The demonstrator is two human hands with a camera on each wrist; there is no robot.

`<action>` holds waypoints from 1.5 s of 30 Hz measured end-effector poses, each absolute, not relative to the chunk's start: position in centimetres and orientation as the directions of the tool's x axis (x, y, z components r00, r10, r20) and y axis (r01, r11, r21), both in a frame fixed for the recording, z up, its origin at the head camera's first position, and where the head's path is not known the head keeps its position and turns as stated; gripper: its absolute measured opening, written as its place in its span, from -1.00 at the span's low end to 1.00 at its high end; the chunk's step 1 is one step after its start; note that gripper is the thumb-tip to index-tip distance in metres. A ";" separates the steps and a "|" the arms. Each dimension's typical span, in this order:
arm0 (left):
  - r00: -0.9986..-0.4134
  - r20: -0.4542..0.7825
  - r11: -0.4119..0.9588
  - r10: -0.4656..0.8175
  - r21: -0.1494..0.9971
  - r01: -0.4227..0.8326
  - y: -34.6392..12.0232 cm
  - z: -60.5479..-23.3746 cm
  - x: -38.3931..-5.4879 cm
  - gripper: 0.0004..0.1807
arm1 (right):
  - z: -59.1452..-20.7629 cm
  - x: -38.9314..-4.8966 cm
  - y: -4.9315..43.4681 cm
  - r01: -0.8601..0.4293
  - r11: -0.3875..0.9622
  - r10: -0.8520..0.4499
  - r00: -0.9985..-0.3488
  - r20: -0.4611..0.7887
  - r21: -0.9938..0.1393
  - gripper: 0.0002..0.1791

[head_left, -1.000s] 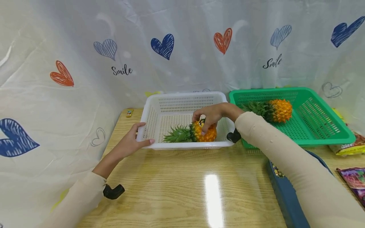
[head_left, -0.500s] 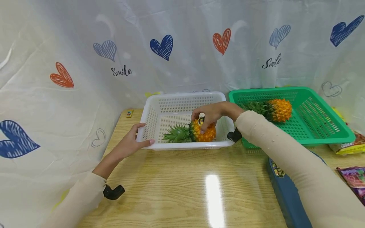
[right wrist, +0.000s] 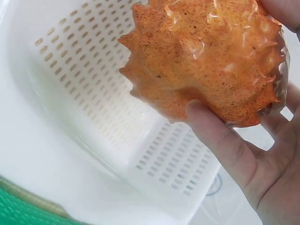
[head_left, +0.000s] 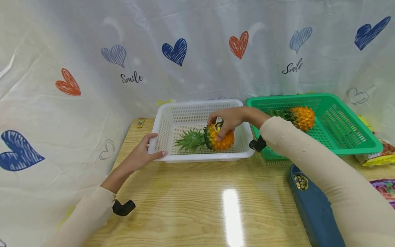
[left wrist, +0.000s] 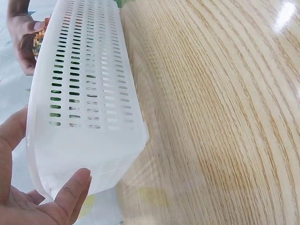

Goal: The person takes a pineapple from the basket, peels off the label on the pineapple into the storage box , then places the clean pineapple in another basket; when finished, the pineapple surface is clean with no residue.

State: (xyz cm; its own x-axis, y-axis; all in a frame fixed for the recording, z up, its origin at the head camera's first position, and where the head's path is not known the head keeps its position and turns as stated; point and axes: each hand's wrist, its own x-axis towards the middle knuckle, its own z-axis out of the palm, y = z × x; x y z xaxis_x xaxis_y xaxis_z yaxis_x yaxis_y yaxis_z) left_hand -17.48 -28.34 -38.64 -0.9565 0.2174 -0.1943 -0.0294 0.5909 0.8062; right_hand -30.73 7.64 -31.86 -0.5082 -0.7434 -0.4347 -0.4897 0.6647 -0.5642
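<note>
My left hand [head_left: 140, 157] grips the left end of a white plastic basket [head_left: 203, 157], thumb on the front rim and fingers at the left side. The left wrist view shows that thumb over the corner of the slotted basket wall [left wrist: 89, 84]. Inside the basket's near right part, my right hand [head_left: 229, 118] holds a small pineapple [head_left: 226, 142] from above. Its green leaves point left, and a round sticker shows on its orange body. Up close in the right wrist view, the thumb presses the spiky pineapple skin [right wrist: 201, 61]; the other fingers are mostly hidden behind it.
A green basket [head_left: 342, 151] holding another pineapple [head_left: 303, 117] stands to the right. Nearer me lies a dark blue case [head_left: 314, 206], partly under my right sleeve. Snack bags [head_left: 382, 154] lie at far right; a small yellow packet [head_left: 140, 123] lies at back left.
My right hand has raised the pineapple slightly, away from the basket's front wall, so more of its leaves and body show. The left hand keeps its place on the basket.
</note>
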 end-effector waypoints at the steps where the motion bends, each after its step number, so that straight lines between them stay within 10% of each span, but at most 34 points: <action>1: -0.957 -0.194 0.593 0.216 0.805 -0.030 -28.4 -38.7 -17.5 0.06 | -31.7 -30.7 7.7 -0.497 0.662 -0.745 -0.517 -0.422 -0.561 -0.28; 20: -0.960 -0.188 0.598 0.208 0.801 -0.028 -28.5 -39.0 -17.7 0.06 | -28.0 -28.8 10.8 -0.553 0.576 -0.783 -0.584 -0.213 -0.602 -0.26; 45: -0.960 -0.179 0.603 0.217 0.798 -0.012 -28.4 -39.1 -17.7 0.09 | -29.4 -18.1 14.6 -0.572 0.510 -0.807 -0.576 -0.128 -0.642 -0.26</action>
State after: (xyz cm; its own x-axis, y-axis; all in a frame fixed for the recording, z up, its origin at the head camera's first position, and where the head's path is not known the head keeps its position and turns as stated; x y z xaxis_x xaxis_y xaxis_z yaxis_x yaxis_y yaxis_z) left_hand -17.68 -28.38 -39.07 -0.9596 0.2171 -0.1791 -0.0125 0.6030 0.7977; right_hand -18.09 14.55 -29.43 -0.5762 -0.8072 -0.1280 -0.5724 0.5104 -0.6418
